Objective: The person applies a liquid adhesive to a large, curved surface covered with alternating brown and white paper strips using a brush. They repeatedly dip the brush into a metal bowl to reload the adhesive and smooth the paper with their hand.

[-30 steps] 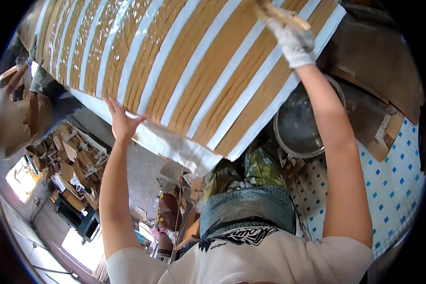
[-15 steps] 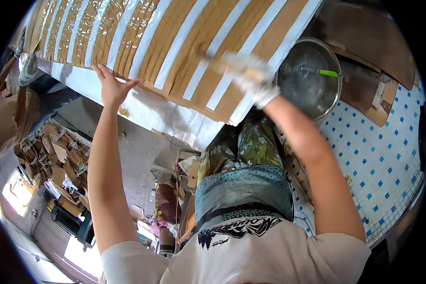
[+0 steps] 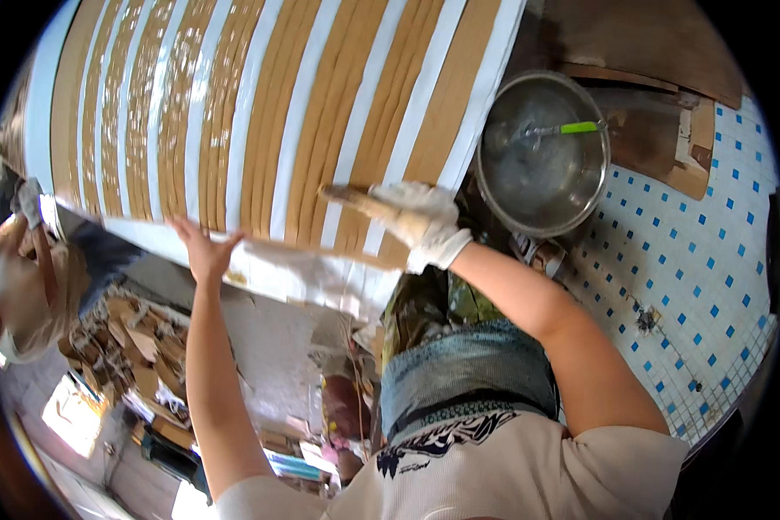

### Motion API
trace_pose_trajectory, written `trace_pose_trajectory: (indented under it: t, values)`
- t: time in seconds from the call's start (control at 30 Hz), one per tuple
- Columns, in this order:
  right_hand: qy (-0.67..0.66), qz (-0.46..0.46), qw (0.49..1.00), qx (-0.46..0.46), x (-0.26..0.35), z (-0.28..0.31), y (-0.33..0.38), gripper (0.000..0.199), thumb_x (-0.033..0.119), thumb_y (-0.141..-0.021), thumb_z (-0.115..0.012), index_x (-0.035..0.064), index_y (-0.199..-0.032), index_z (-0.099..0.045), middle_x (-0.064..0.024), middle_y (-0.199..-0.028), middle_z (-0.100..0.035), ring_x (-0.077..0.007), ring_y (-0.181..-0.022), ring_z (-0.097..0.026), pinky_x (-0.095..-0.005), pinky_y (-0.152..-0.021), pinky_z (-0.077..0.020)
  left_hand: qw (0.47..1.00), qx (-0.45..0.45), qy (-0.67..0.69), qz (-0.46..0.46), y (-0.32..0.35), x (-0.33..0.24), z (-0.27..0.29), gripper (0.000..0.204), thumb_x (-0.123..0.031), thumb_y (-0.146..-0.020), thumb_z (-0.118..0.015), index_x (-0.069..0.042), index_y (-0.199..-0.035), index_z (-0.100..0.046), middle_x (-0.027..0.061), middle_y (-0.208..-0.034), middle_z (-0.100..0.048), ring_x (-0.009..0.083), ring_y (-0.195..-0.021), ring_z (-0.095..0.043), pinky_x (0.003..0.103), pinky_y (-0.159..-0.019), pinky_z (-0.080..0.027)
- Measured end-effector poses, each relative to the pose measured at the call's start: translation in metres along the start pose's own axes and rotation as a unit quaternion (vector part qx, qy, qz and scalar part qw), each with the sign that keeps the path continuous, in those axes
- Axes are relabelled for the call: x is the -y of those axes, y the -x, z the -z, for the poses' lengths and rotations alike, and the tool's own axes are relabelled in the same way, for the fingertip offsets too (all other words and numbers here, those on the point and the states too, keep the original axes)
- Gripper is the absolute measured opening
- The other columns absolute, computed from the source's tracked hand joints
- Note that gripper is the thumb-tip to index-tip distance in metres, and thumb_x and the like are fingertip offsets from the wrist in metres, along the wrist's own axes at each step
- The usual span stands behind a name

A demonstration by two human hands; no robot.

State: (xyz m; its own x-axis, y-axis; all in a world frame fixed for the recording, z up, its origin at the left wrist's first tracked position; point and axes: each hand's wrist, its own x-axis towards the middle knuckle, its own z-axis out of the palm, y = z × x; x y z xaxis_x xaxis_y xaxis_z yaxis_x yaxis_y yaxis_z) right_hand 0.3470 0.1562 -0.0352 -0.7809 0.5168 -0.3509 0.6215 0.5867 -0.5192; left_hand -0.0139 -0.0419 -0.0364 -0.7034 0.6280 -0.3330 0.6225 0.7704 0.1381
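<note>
Brown paper strips (image 3: 264, 130) with white bands between them lie side by side over a table; those toward the left have a wet shine. At their near edge is my left hand (image 3: 206, 251), bare, its fingers spread against the border and holding nothing. My right hand (image 3: 425, 221) wears a white glove and is closed round a flat, tan wooden brush (image 3: 355, 199). The brush lies low over the strips near the right end, its tip pointing left. Whether it presses on the paper I cannot tell.
Right of the table stands a round metal basin (image 3: 542, 212) with cloudy liquid and a green-handled brush (image 3: 581, 127) in it. Brown boards (image 3: 650, 130) lie behind it on blue-dotted tile. A co-worker's gloved hand (image 3: 30, 204) is at far left, near piled cardboard scraps (image 3: 134, 338).
My right hand has swept the brush back toward the near edge of the strips. My left hand stays at the border. The whole view has shifted a little.
</note>
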Motion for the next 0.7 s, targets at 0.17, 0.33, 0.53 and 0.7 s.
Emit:
trace_pose_trajectory:
  t: [0.17, 0.33, 0.53, 0.7]
  values:
    - [-0.057, -0.047, 0.960, -0.269, -0.127, 0.097, -0.087, 0.039, 0.046, -0.089, -0.066, 0.0178, -0.116, -0.069, -0.0078, -0.096, -0.072, -0.0257, -0.083, -0.070, -0.0394, -0.073, -0.0558, 0.999, 0.021, -0.033, 0.026, 0.002, -0.020, 0.009, 0.143, -0.046, -0.062, -0.093, 0.004, -0.155, 0.003, 0.0215, -0.164, 0.010, 0.0384, -0.148, -0.025, 0.040, -0.114, -0.040]
    - [0.078, -0.226, 0.946, -0.217, -0.199, 0.192, -0.184, 0.049, 0.054, -0.088, -0.064, 0.0079, -0.104, -0.067, -0.0133, -0.090, -0.071, -0.0309, -0.081, -0.070, -0.0435, -0.072, -0.0558, 0.992, 0.064, -0.045, 0.098, 0.004, -0.041, 0.022, 0.143, -0.043, -0.062, -0.093, 0.002, -0.155, 0.006, 0.0199, -0.164, 0.009, 0.0386, -0.145, -0.030, 0.041, -0.113, -0.042]
    - [0.079, -0.234, 0.905, -0.348, -0.269, 0.263, -0.256, 0.044, 0.053, -0.088, -0.065, 0.0121, -0.103, -0.071, -0.0155, -0.088, -0.072, -0.0312, -0.081, -0.072, -0.0422, -0.069, -0.0573, 0.993, 0.048, -0.070, 0.084, 0.000, -0.036, 0.021, 0.148, -0.044, -0.055, -0.095, 0.005, -0.155, 0.003, 0.0255, -0.163, 0.002, 0.0415, -0.145, -0.029, 0.042, -0.110, -0.044]
    - [-0.058, -0.164, 0.882, -0.437, -0.263, 0.275, -0.235, 0.063, 0.065, -0.088, -0.057, 0.0042, -0.089, -0.074, -0.0190, -0.074, -0.070, -0.0376, -0.069, -0.069, -0.0460, -0.066, -0.0542, 0.990, 0.056, -0.076, 0.106, 0.004, -0.037, 0.022, 0.148, -0.045, -0.054, -0.095, 0.005, -0.155, 0.001, 0.0242, -0.163, 0.002, 0.0405, -0.144, -0.031, 0.042, -0.107, -0.046]
